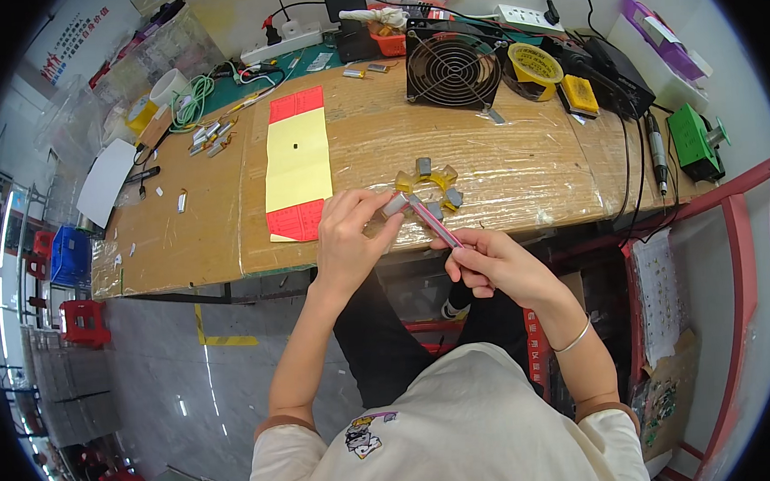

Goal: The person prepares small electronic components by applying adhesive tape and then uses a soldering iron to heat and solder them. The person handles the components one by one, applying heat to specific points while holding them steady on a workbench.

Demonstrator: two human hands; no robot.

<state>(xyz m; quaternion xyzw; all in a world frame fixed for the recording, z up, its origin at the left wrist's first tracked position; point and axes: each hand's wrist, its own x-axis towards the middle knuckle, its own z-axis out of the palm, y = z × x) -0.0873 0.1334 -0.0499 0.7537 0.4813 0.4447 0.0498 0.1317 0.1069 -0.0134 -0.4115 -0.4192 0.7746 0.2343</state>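
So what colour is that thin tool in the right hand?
Pink-red, the thin tool held by the right hand; head view.

A red and yellow paper sheet lies on the brown cardboard table; far right, a black fan, yellow tape roll, green box

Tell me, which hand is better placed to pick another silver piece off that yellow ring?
Probably the left hand: it sits right beside the yellow ring, though it already holds a small silver piece. The right hand is nearer the body, gripping a pink tool.
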